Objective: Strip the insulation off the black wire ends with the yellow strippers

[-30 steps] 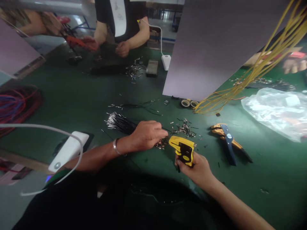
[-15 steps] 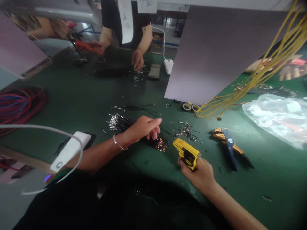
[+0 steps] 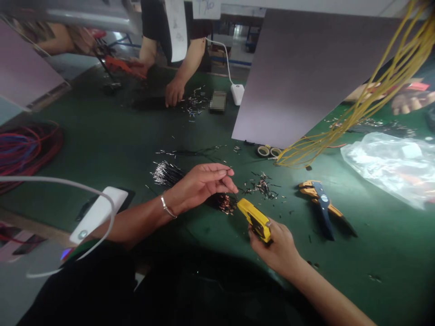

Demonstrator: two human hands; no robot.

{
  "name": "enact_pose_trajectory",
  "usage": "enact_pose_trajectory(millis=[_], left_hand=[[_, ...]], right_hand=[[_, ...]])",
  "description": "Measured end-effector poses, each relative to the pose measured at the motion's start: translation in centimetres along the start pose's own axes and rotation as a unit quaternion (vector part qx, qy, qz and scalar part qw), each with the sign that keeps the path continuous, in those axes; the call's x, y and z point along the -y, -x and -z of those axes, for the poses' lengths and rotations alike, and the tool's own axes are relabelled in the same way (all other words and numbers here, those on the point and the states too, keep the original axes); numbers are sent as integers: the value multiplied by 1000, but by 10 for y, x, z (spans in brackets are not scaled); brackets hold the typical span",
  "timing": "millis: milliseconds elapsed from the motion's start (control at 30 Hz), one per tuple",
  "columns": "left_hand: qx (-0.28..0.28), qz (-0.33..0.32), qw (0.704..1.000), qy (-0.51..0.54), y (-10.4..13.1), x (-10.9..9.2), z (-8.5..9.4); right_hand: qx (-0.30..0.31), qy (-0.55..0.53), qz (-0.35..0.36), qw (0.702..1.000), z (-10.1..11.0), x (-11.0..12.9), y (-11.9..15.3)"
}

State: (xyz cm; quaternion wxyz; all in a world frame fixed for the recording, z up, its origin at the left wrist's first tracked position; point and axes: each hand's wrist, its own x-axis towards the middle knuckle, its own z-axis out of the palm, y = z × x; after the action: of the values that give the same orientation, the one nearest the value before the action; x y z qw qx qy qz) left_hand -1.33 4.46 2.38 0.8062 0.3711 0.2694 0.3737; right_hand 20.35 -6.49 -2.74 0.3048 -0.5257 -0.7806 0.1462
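My right hand [image 3: 277, 244] is wrapped round a yellow tool [image 3: 254, 218], whose head points up and left toward my other hand. Thumb and fingers bent toward each other, my left hand [image 3: 209, 182] hovers over a bundle of black wires [image 3: 172, 174]; whether something thin is pinched at its fingertips is too small to tell. Silvery ends of the bundle fan out left of that hand, and copper-coloured ends [image 3: 226, 203] show below its fingers. Small dark and metallic pieces [image 3: 264, 185] lie scattered just beyond the yellow tool.
Blue-and-orange pliers [image 3: 321, 201], tape rolls [image 3: 268, 151], yellow wires [image 3: 343, 131] and a plastic bag [image 3: 390, 167] are at the right. A white power strip [image 3: 98, 215] and red-blue wire coils [image 3: 29, 147] are left. Across the table a person's hand [image 3: 175, 93] rests near small pieces.
My left hand has turned and lifted slightly, its fingers extending right. The yellow tool in my right hand has moved left, closer to it. Across the table, the person's hand has shifted left.
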Motion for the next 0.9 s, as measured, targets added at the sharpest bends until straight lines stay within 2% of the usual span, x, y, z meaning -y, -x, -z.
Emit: enact_pose_trajectory(millis=[167,467,733,900], left_hand=[[-10,-4,1000,27,1,-4,-5],[-22,24,999,15,3,-2,-11],[-18,15,999,26,3,-2,-11],[-37,10,999,6,2,0,-11]], right_hand=[[46,-15,-1,999,-1,-5,4],[67,-8,28,997,-2,-10,11],[50,-5,-7,999,-7,-13,13],[92,-35,-43,994,-2,-8,4]])
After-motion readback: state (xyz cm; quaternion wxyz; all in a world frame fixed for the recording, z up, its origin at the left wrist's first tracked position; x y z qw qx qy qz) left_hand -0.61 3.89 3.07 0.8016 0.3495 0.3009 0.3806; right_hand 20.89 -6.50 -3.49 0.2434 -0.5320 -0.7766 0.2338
